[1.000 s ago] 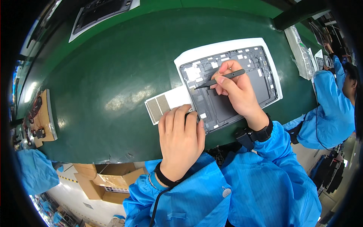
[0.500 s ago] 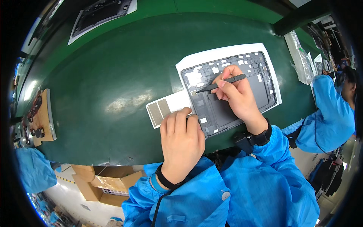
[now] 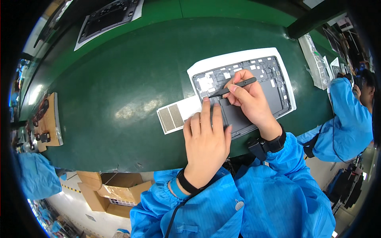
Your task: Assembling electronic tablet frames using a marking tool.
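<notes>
A dark grey tablet housing (image 3: pixel 258 99) with several small white pads lies on a white sheet (image 3: pixel 283 71). My right hand (image 3: pixel 253 101) grips black tweezers (image 3: pixel 247 82), their tips at the left part of the housing. My left hand (image 3: pixel 207 146) lies palm down over the housing's lower left edge, fingers stretched out. Its longest fingertip touches the housing close beside the tweezer tips. What lies under that fingertip is hidden. Left of the housing is a white backing sheet (image 3: pixel 187 106) bearing grey-brown rectangular pieces (image 3: pixel 166 119), partly covered by my left hand.
The green table (image 3: pixel 119 79) extends around the work. Another tablet housing (image 3: pixel 109 22) lies at the far left. A wooden board (image 3: pixel 49 123) stands at the left edge, plastic-wrapped material (image 3: pixel 315 59) at the right. A person in blue (image 3: pixel 337 115) is at right; a cardboard box (image 3: pixel 115 190) is below.
My left hand has moved up and right from the backing sheet's edge onto the housing, its fingers stretching out. My right hand keeps the tweezers at nearly the same spot.
</notes>
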The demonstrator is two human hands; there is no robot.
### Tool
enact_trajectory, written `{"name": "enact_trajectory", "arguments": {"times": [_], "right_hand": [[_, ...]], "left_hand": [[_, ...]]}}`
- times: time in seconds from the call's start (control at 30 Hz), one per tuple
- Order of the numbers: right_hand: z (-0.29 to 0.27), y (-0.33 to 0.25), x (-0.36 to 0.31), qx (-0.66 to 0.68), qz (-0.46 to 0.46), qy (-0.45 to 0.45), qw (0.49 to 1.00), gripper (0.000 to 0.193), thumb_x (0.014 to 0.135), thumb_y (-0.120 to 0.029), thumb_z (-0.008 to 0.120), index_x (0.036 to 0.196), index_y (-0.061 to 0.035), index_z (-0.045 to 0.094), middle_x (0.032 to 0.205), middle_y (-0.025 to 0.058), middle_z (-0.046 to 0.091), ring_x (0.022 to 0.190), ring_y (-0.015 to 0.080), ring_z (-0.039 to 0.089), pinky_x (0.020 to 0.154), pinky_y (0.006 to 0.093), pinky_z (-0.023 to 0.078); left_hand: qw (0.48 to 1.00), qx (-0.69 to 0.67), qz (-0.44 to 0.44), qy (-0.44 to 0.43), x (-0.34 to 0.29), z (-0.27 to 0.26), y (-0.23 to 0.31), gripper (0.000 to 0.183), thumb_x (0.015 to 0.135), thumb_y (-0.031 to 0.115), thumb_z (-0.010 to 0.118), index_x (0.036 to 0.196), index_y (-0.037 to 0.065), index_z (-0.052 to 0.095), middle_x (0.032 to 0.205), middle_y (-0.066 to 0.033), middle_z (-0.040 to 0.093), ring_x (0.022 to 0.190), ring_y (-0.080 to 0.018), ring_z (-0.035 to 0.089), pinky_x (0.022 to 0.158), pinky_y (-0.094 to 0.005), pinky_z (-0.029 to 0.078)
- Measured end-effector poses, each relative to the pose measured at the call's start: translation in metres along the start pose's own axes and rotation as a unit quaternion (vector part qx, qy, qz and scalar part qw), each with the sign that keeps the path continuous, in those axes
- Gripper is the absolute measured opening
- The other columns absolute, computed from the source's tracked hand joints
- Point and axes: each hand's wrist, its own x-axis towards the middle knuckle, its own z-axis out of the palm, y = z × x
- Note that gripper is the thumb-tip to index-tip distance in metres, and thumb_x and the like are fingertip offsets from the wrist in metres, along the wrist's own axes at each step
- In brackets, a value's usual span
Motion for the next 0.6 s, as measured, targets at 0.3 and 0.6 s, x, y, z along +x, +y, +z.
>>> {"name": "enact_trajectory", "arguments": {"times": [0.3,0.6], "right_hand": [[-0.005,0.002,0.002,-0.015,-0.01,-0.018,1.0,0.01,0.097,-0.009,0.057,0.102,-0.0061,0.048,0.083,0.0011,0.056,0.07,0.0082,0.053,0.072,0.0261,0.05],[-0.006,-0.018,-0.016,-0.002,-0.154,0.107,0.982,0.008,0.095,-0.006,0.057,0.1,-0.0004,0.056,0.074,0.0034,0.059,0.061,0.0073,0.054,0.07,0.0272,0.054]], "left_hand": [[0.999,0.049,0.006,0.005,0.002,0.014,0.015,0.08,0.082,0.027,0.073,0.14,-0.013,0.036,0.137,-0.0305,0.049,0.127,-0.0405,0.043,0.105,-0.0557,0.033],[0.997,0.062,-0.025,-0.028,-0.01,0.002,0.015,0.079,0.084,0.03,0.072,0.143,-0.008,0.036,0.14,-0.0288,0.047,0.137,-0.04,0.036,0.11,-0.0603,0.027]]}}
